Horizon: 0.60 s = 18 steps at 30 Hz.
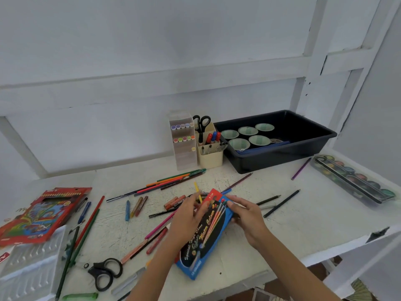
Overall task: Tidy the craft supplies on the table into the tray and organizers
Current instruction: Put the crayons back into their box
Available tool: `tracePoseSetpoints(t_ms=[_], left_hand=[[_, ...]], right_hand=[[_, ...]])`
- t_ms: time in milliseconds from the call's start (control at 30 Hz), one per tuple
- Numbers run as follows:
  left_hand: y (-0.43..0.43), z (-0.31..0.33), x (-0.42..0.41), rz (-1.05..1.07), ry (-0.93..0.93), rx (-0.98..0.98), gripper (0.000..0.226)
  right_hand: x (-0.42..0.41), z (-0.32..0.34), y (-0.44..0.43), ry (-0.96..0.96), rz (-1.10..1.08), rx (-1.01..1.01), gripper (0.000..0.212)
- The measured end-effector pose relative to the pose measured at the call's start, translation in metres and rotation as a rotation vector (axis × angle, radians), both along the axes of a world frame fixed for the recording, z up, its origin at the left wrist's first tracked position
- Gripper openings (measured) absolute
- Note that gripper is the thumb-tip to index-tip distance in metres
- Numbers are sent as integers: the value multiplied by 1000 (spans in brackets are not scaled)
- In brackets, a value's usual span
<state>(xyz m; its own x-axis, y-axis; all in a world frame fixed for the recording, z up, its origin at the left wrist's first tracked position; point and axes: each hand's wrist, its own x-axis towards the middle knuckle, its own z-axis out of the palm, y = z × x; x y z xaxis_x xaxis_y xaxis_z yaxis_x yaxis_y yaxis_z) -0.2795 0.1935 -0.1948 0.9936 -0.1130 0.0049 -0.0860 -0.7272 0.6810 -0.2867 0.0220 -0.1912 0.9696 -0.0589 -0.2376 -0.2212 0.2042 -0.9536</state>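
Left hand [186,216] and right hand [247,216] grip the blue pencil box [206,237] by its sides. It points away, its near end close to the front edge of the worktop [303,231], which is bare rightward.

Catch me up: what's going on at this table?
A person holds a blue and black cardboard pencil box in both hands, left hand along its side, right hand at its far end. Loose coloured pencils and crayons litter the white table. The dark plastic tray at the back holds five green paper cups.
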Motion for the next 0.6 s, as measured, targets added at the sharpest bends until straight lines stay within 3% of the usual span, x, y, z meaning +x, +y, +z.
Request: tracePoseSetpoints(t_ms=[133,233,433,600], left_hand=[[-6,18,11,-63,147,-245,32],[-27,21,20,52,90,-340,33],[-91,24,31,250,1,-780,26],[-171,27,34,248,127,-956,26]], right_hand=[[12,7,-11,-66,-30,-26,14],[16,13,-14,-104,-79,24,26],[-6,16,-38,-127,-56,-79,36],[-1,26,-111,-102,-146,-181,33]])
